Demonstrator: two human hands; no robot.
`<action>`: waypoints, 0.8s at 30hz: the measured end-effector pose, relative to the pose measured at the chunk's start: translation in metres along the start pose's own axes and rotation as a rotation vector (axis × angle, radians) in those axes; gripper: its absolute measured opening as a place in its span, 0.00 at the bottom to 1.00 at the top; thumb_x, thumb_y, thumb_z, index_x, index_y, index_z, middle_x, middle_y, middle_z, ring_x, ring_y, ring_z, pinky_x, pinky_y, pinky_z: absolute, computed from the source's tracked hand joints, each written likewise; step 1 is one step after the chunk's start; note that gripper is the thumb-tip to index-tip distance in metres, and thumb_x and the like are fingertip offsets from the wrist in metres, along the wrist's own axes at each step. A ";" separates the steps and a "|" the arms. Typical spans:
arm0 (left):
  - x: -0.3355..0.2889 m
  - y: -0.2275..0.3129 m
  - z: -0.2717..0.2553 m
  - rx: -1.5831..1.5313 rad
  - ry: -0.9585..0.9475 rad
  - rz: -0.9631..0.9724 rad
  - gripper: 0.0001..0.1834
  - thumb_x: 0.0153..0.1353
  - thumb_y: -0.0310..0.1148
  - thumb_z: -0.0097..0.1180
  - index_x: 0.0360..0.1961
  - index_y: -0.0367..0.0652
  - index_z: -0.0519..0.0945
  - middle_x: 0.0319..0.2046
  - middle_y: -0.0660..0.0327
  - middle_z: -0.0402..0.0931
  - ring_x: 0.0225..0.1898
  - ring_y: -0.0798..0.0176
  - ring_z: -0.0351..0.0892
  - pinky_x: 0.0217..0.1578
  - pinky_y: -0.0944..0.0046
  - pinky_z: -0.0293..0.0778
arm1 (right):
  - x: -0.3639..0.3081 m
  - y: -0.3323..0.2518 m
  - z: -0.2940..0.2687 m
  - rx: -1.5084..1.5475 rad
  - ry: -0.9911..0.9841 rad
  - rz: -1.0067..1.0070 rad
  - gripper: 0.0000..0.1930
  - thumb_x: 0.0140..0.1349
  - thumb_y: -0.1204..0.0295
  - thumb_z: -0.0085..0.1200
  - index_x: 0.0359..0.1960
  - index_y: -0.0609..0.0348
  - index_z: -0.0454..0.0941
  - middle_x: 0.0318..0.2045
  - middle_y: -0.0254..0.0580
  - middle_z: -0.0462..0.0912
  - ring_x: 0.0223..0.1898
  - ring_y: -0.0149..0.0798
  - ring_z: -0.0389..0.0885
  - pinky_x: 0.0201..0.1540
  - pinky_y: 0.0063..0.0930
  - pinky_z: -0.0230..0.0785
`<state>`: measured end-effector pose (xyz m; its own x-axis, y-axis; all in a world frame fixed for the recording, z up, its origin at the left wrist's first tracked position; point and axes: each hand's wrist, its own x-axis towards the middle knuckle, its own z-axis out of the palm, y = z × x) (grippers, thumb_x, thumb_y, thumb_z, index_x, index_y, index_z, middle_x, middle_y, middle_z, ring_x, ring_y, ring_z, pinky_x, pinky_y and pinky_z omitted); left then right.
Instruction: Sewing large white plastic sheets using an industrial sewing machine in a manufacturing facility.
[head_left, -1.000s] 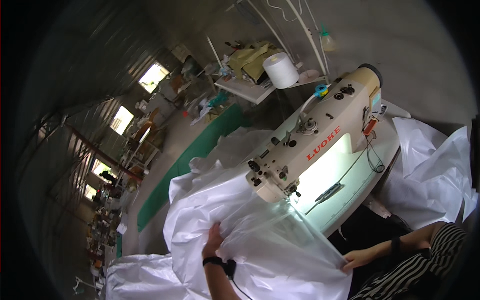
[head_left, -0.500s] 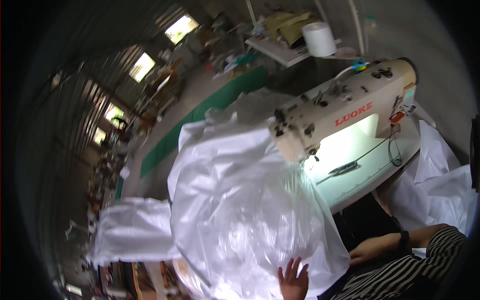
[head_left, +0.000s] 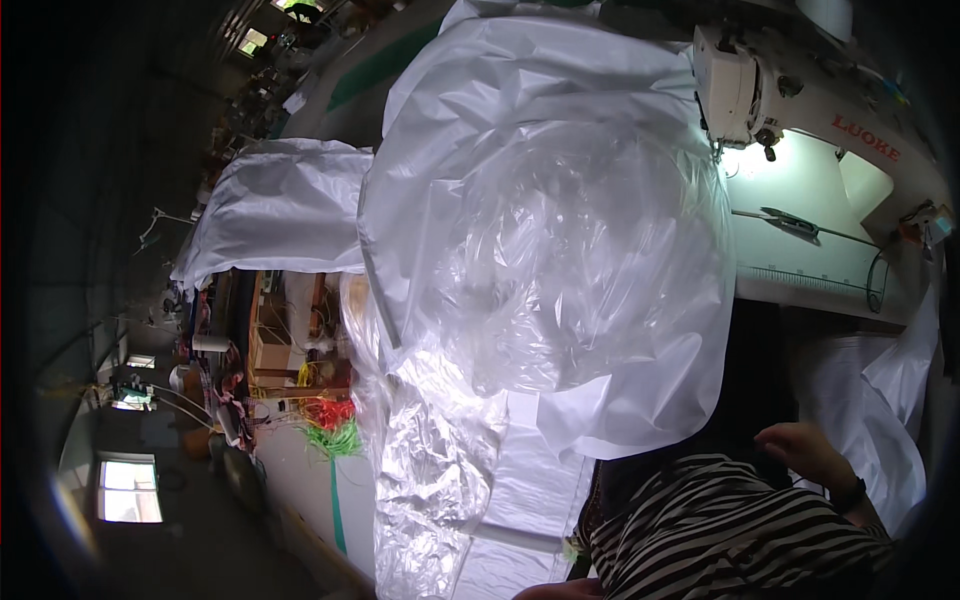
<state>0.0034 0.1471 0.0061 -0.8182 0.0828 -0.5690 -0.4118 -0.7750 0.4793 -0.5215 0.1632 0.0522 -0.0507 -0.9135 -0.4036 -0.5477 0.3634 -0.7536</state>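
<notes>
A large sheet of white and clear plastic [head_left: 560,250] lies bunched in front of me, its far right part beside the needle end of a white sewing machine [head_left: 740,90]. My right hand [head_left: 805,450] is over the dark gap right of my striped top, apart from the sheet. Its fingers are curled in, and nothing shows in them. Only a sliver of my left hand [head_left: 560,591] appears at the lower edge, near the shiny film; its fingers are hidden. Metal thread snips [head_left: 790,222] lie on the machine bed [head_left: 800,275].
More white sheeting [head_left: 870,400] hangs at the right, by my right forearm. A folded white piece [head_left: 280,205] lies at the left, above an open wooden box [head_left: 262,340]. Red and green strands [head_left: 330,425] are beside the crinkled clear film [head_left: 430,470]. A green strip runs behind.
The view has swung down and left, so the machine appears farther right and up. My left hand has left the plastic sheet for the lower edge. My right hand has moved right.
</notes>
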 end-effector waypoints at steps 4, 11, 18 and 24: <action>-0.003 -0.008 0.004 -0.097 0.205 -0.028 0.21 0.66 0.45 0.57 0.48 0.37 0.80 0.24 0.65 0.78 0.27 0.69 0.79 0.25 0.71 0.75 | 0.007 -0.010 -0.005 0.077 0.043 -0.029 0.08 0.62 0.73 0.59 0.41 0.59 0.83 0.36 0.46 0.86 0.38 0.46 0.86 0.42 0.34 0.78; 0.018 0.030 -0.042 -0.105 0.514 0.058 0.20 0.66 0.43 0.57 0.50 0.37 0.79 0.23 0.66 0.77 0.25 0.71 0.77 0.23 0.72 0.72 | 0.013 -0.008 -0.022 0.159 0.145 -0.032 0.07 0.63 0.73 0.58 0.41 0.61 0.83 0.34 0.44 0.87 0.36 0.41 0.87 0.41 0.30 0.79; 0.051 0.013 -0.032 -0.284 0.741 0.074 0.19 0.66 0.40 0.58 0.51 0.37 0.78 0.22 0.67 0.75 0.23 0.72 0.75 0.21 0.73 0.70 | 0.047 0.006 -0.018 0.258 0.117 -0.264 0.10 0.65 0.72 0.56 0.46 0.60 0.81 0.36 0.43 0.86 0.39 0.40 0.87 0.42 0.29 0.78; 0.040 -0.026 0.029 -0.600 1.029 0.022 0.19 0.66 0.38 0.58 0.52 0.37 0.77 0.21 0.68 0.73 0.22 0.74 0.73 0.19 0.74 0.68 | 0.026 0.022 -0.013 0.228 -0.113 -0.216 0.12 0.66 0.69 0.56 0.49 0.58 0.81 0.41 0.42 0.86 0.42 0.41 0.86 0.46 0.30 0.78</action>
<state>-0.0302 0.1886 -0.0101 -0.0034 -0.2636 -0.9646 0.0763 -0.9619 0.2626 -0.5459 0.1451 0.0321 0.1462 -0.9526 -0.2669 -0.3336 0.2065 -0.9198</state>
